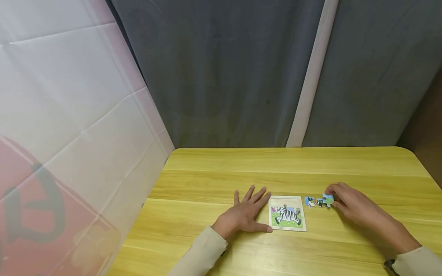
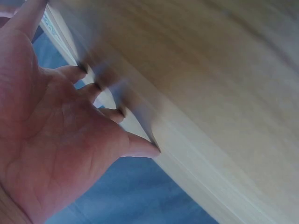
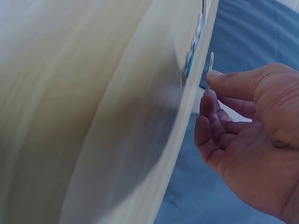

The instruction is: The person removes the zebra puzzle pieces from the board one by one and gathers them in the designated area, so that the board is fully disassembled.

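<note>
A square wooden jigsaw puzzle board point(image 1: 286, 227) with a zebra picture lies on the table in the head view, its top strip bare and pale. My left hand point(image 1: 243, 216) rests with spread fingers at the board's left side, the thumb and little reach of the index finger near its edge. To the right of the board, my right hand point(image 1: 355, 207) pinches a green and blue puzzle piece point(image 1: 328, 200) between thumb and fingertips. The right wrist view shows this piece edge-on, lifted off the tabletop. Loose puzzle pieces point(image 1: 310, 202) with black and white markings lie between the board and that hand.
The yellow wood-grain table point(image 1: 207, 176) extends behind and around both hands. A dark grey curtain point(image 1: 224, 76) with a pale vertical strip hangs behind it. White printed cloth point(image 1: 76, 88) hangs on the left, and a brown surface point(image 1: 428, 130) stands on the right.
</note>
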The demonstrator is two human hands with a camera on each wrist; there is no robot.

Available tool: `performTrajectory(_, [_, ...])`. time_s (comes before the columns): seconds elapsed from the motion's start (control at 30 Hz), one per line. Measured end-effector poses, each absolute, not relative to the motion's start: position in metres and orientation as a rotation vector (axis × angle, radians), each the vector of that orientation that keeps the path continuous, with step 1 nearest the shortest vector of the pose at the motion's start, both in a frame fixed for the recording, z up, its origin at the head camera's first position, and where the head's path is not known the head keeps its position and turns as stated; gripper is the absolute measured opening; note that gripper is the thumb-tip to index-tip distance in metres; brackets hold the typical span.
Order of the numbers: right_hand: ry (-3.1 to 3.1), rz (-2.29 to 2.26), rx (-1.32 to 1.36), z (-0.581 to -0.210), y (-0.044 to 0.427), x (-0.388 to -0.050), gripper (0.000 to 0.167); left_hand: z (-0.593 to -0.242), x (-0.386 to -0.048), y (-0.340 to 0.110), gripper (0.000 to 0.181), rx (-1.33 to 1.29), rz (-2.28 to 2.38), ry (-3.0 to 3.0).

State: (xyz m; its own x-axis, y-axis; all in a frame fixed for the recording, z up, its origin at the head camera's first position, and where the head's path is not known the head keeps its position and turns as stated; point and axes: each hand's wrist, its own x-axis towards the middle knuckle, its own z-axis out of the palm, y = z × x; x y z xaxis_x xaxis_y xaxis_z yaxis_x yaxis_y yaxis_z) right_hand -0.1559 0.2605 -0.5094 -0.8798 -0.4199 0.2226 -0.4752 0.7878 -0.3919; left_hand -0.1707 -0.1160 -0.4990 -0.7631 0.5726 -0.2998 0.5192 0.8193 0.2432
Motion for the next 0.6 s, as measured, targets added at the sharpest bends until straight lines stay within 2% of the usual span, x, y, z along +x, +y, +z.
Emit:
performTrajectory(0.27, [-2.829,0.648,0.731,-0.519,0.285,-0.151,0.033,-0.5,-0.172,-0.116,0.111,0.831,0.189,2.641])
performTrajectory(0.6, [-2.853,0.717,0.764,-0.524,0.288,-0.152,0.034,-0.501,-0.172,-0.118,0.111,0.827,0.174,2.643])
